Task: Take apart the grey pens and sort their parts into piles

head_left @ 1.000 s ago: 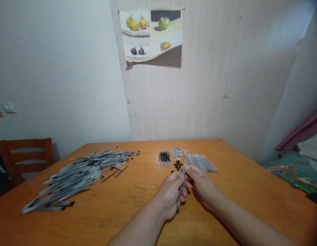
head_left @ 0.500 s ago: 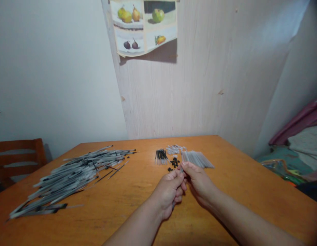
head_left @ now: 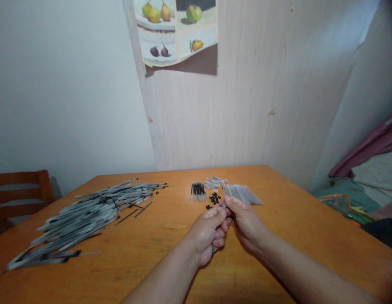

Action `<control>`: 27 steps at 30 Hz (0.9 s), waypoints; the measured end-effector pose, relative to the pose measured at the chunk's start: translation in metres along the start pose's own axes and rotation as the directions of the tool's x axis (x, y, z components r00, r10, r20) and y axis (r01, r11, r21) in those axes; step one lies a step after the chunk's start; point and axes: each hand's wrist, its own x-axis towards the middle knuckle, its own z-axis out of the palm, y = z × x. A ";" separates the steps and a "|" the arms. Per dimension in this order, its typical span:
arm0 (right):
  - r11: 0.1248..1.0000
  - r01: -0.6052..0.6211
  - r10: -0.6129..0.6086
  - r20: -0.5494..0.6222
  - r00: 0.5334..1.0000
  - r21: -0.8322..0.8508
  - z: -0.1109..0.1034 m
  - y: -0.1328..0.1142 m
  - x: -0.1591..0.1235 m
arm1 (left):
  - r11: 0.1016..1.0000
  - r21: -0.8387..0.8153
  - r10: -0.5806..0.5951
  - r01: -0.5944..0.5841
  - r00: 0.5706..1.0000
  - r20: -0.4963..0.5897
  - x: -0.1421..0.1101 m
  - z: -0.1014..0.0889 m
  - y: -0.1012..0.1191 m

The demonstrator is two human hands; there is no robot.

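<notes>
My left hand (head_left: 206,234) is closed round a slim pen (head_left: 213,249), whose lower end shows below the curled fingers. At the pen's upper end, the thumb and forefinger of my right hand (head_left: 243,215) are pinched together and meet my left fingertips. Most of the pen is hidden inside the hands. Just beyond them lie small black plugs (head_left: 214,198), a row of black-tipped refills (head_left: 198,192), small clear pieces (head_left: 214,182) and a row of clear pen barrels (head_left: 244,194).
A large heap of pens (head_left: 88,211) with grey-white barrels and dark ends spreads over the left of the wooden table (head_left: 151,270). A wooden chair (head_left: 21,194) stands at the left. Fabric and bags (head_left: 344,207) lie beyond the right edge.
The view has shifted slightly, so everything appears a little up and to the left. Both hands stay together on the pen, with only small finger movement.
</notes>
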 end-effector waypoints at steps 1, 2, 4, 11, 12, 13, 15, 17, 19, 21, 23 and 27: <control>1.000 0.001 -0.001 -0.005 1.000 -0.003 0.000 0.000 0.000 | 1.000 -0.011 -0.011 0.011 1.000 0.014 0.000 -0.001 0.001; 1.000 -0.001 0.001 -0.004 1.000 -0.005 -0.001 0.000 0.000 | 1.000 -0.023 -0.019 0.020 0.999 0.028 0.000 -0.002 0.001; 1.000 -0.007 0.007 0.005 1.000 -0.005 -0.001 0.000 0.000 | 0.999 -0.045 -0.025 0.028 0.998 0.052 0.000 -0.003 0.002; 0.999 -0.048 0.047 0.027 0.999 0.022 -0.001 -0.007 -0.002 | 0.994 -0.088 -0.050 0.056 0.996 0.070 -0.002 -0.004 0.006; 0.998 -0.050 0.048 0.037 0.998 0.033 0.000 -0.008 -0.002 | 0.994 -0.091 -0.053 0.060 0.996 0.076 -0.002 -0.004 0.007; 0.998 -0.050 0.047 0.047 0.998 0.047 0.000 -0.009 -0.003 | 0.994 -0.093 -0.054 0.062 0.995 0.084 -0.002 -0.004 0.007; 0.997 -0.047 0.043 0.060 0.997 0.064 0.001 -0.008 -0.003 | 0.994 -0.088 -0.055 0.063 0.994 0.093 -0.001 -0.004 0.007; 0.998 -0.034 0.032 0.034 0.999 0.053 0.001 -0.004 -0.002 | 0.996 -0.070 -0.046 0.050 0.997 0.068 0.001 -0.003 0.006; 1.000 -0.018 0.018 -0.019 1.000 0.020 -0.001 0.000 0.000 | 0.999 -0.034 -0.027 0.027 1.000 0.010 0.002 -0.001 0.002; 1.000 -0.010 0.010 -0.082 0.997 0.004 -0.005 0.001 0.004 | 0.999 0.035 0.001 0.002 0.998 -0.064 0.002 0.001 -0.004; 1.000 0.008 -0.004 -0.179 0.984 0.020 -0.011 -0.002 0.010 | 0.991 0.133 0.018 -0.001 0.991 -0.132 0.000 0.003 -0.010; 0.994 0.105 -0.089 -0.377 0.922 0.022 -0.024 -0.016 0.017 | 0.975 0.223 0.034 0.016 0.976 -0.217 0.000 0.004 -0.018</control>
